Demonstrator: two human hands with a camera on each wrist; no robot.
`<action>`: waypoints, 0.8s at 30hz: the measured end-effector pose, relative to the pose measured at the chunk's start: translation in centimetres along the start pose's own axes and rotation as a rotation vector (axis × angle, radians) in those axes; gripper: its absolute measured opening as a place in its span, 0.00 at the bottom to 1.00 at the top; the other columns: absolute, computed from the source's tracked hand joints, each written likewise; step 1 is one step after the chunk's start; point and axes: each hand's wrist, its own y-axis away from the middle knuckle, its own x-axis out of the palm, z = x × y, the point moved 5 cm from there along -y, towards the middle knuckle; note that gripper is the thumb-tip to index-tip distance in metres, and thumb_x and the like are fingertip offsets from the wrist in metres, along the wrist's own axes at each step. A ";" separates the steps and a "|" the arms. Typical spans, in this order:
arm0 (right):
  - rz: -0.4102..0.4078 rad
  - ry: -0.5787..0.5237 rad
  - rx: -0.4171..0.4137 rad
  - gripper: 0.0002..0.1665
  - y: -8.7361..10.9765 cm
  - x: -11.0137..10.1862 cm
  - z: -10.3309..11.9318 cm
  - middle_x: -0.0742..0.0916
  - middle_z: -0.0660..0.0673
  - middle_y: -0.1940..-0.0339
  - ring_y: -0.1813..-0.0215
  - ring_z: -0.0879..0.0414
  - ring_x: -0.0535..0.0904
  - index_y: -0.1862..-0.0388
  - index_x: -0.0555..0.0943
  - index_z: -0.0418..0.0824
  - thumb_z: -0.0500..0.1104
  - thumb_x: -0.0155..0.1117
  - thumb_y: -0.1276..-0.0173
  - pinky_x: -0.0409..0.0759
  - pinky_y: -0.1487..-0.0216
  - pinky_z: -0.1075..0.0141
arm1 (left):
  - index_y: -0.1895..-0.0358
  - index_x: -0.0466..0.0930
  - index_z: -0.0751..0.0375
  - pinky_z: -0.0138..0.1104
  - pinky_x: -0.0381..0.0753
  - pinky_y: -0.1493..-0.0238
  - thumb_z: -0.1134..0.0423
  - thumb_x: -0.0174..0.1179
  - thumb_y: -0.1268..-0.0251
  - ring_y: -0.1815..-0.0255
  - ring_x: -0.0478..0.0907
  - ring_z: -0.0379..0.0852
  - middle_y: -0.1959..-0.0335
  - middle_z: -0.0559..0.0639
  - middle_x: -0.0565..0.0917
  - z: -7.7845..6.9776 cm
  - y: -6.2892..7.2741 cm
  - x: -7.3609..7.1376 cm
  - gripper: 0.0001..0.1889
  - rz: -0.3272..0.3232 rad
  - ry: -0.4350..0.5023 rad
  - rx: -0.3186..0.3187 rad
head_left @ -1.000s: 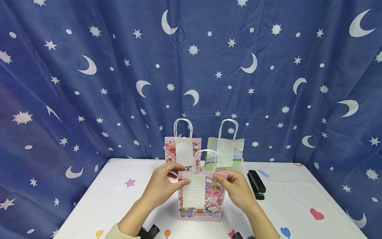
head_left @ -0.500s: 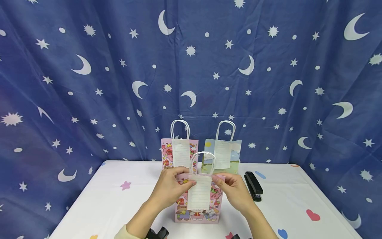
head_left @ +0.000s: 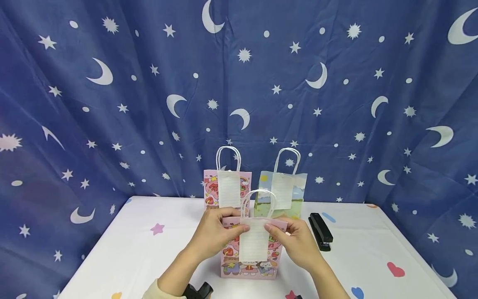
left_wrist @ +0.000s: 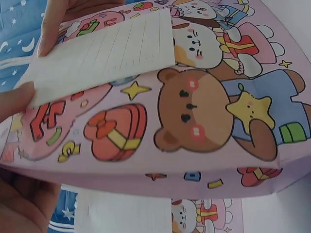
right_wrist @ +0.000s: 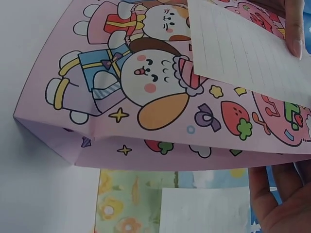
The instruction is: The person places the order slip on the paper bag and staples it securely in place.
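Note:
A pink gift bag (head_left: 230, 270) with cartoon animals and white rope handles (head_left: 259, 192) stands upright on the table. Against its front, at the middle of the top edge, lies a lined paper slip (head_left: 254, 245). My left hand (head_left: 209, 236) pinches the bag's top edge, its thumb on the slip's left side and the other fingers behind the bag. From the other side my right hand (head_left: 300, 243) grips the same edge, thumb at the slip's upper right. In the left wrist view the slip (left_wrist: 126, 48) lies flat over the printed front.
Behind stand another pink bag (head_left: 210, 189) and a blue-green landscape bag (head_left: 299, 195), each with a lined slip on its front. A black stapler (head_left: 321, 232) lies to the right. A starry blue curtain (head_left: 157, 137) hangs behind the white patterned table (head_left: 168, 253).
The slip has moved from the left part of the bag's front to the middle, under the handles. My left hand has shifted right with it; my right thumb has come onto the slip's edge.

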 end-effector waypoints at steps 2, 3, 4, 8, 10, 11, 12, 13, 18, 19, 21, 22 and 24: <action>0.002 0.016 -0.020 0.07 0.0 -0.1 0.1 0.90 0.47 0.63 0.61 0.63 0.81 0.55 0.90 0.44 0.39 0.66 0.25 0.85 0.60 0.65 | 0.56 0.91 0.51 0.32 0.89 0.62 0.59 0.76 0.40 0.64 0.88 0.39 0.59 0.46 0.92 0.1 -0.1 0.0 0.10 0.017 0.028 0.009; 0.003 0.019 -0.025 0.07 0.0 -0.2 0.1 0.90 0.47 0.63 0.61 0.63 0.81 0.56 0.90 0.44 0.39 0.66 0.25 0.85 0.60 0.65 | 0.56 0.91 0.51 0.33 0.89 0.62 0.60 0.76 0.40 0.64 0.89 0.39 0.58 0.46 0.92 0.1 -0.2 -0.1 0.10 0.027 0.044 0.015; 0.004 0.021 -0.030 0.07 0.0 -0.2 0.1 0.91 0.47 0.62 0.60 0.63 0.82 0.55 0.90 0.43 0.39 0.65 0.25 0.85 0.60 0.65 | 0.56 0.91 0.52 0.34 0.89 0.61 0.61 0.76 0.39 0.63 0.89 0.40 0.57 0.46 0.92 0.2 -0.3 -0.1 0.09 0.039 0.062 0.022; 0.018 0.018 -0.034 0.07 -0.1 -0.2 0.1 0.91 0.45 0.61 0.60 0.63 0.82 0.55 0.89 0.42 0.38 0.64 0.24 0.85 0.60 0.65 | 0.55 0.91 0.55 0.35 0.90 0.60 0.61 0.74 0.37 0.63 0.89 0.41 0.55 0.51 0.91 0.5 -0.4 0.0 0.09 0.073 0.106 0.036; 0.025 0.024 -0.033 0.08 -0.1 -0.1 0.1 0.92 0.45 0.60 0.59 0.63 0.83 0.54 0.89 0.42 0.39 0.64 0.24 0.86 0.60 0.65 | 0.55 0.90 0.57 0.34 0.89 0.60 0.61 0.74 0.37 0.63 0.89 0.41 0.54 0.54 0.91 0.6 -0.4 -0.1 0.09 0.074 0.107 0.038; 0.028 0.024 -0.028 0.08 -0.1 -0.1 0.1 0.92 0.45 0.59 0.59 0.63 0.83 0.53 0.89 0.42 0.39 0.64 0.23 0.86 0.59 0.65 | 0.55 0.91 0.57 0.34 0.89 0.61 0.61 0.74 0.37 0.63 0.89 0.41 0.54 0.55 0.91 0.6 -0.3 -0.1 0.09 0.072 0.106 0.037; 0.031 0.026 -0.022 0.08 -0.1 -0.1 0.2 0.92 0.45 0.59 0.59 0.63 0.84 0.53 0.89 0.42 0.39 0.64 0.23 0.86 0.59 0.64 | 0.55 0.91 0.58 0.34 0.89 0.61 0.61 0.74 0.37 0.63 0.89 0.41 0.54 0.55 0.91 0.6 -0.3 -0.1 0.10 0.070 0.104 0.037; 0.036 0.030 -0.015 0.08 -0.1 -0.1 0.2 0.92 0.46 0.58 0.59 0.63 0.84 0.53 0.89 0.43 0.40 0.64 0.23 0.86 0.59 0.64 | 0.55 0.91 0.58 0.33 0.89 0.61 0.61 0.74 0.37 0.63 0.89 0.41 0.55 0.56 0.91 0.7 -0.3 -0.1 0.10 0.068 0.105 0.034; 0.044 0.077 0.000 0.08 -0.1 -0.8 0.2 0.92 0.50 0.56 0.57 0.62 0.86 0.52 0.89 0.47 0.42 0.66 0.25 0.85 0.56 0.64 | 0.55 0.91 0.59 0.33 0.89 0.62 0.61 0.74 0.37 0.64 0.89 0.43 0.55 0.57 0.91 0.7 -0.3 0.0 0.10 0.059 0.110 0.026; 0.035 0.090 -0.002 0.08 -0.1 -1.2 0.3 0.92 0.50 0.56 0.56 0.62 0.86 0.52 0.89 0.47 0.42 0.66 0.25 0.85 0.54 0.65 | 0.54 0.91 0.59 0.33 0.89 0.62 0.61 0.74 0.37 0.64 0.89 0.43 0.55 0.57 0.91 0.7 -0.3 0.0 0.10 0.057 0.109 0.026; 0.014 0.105 0.003 0.09 -0.1 -2.2 0.3 0.92 0.51 0.55 0.54 0.63 0.86 0.51 0.89 0.45 0.42 0.66 0.24 0.85 0.52 0.65 | 0.54 0.91 0.59 0.33 0.89 0.62 0.61 0.74 0.38 0.64 0.89 0.43 0.55 0.56 0.91 0.7 -0.3 -0.1 0.11 0.054 0.104 0.024; 0.003 0.101 0.005 0.09 -0.1 -2.6 0.3 0.92 0.49 0.54 0.53 0.63 0.87 0.50 0.89 0.43 0.41 0.65 0.24 0.85 0.51 0.66 | 0.54 0.91 0.59 0.33 0.89 0.62 0.61 0.74 0.37 0.64 0.89 0.43 0.55 0.56 0.91 0.7 -0.3 -0.1 0.11 0.053 0.103 0.023; -0.009 0.079 0.004 0.11 -0.2 -3.5 0.3 0.92 0.45 0.52 0.53 0.63 0.87 0.48 0.88 0.38 0.39 0.63 0.23 0.85 0.49 0.68 | 0.54 0.91 0.59 0.32 0.89 0.63 0.61 0.74 0.38 0.64 0.89 0.43 0.55 0.56 0.91 0.7 -0.3 -0.2 0.11 0.051 0.098 0.017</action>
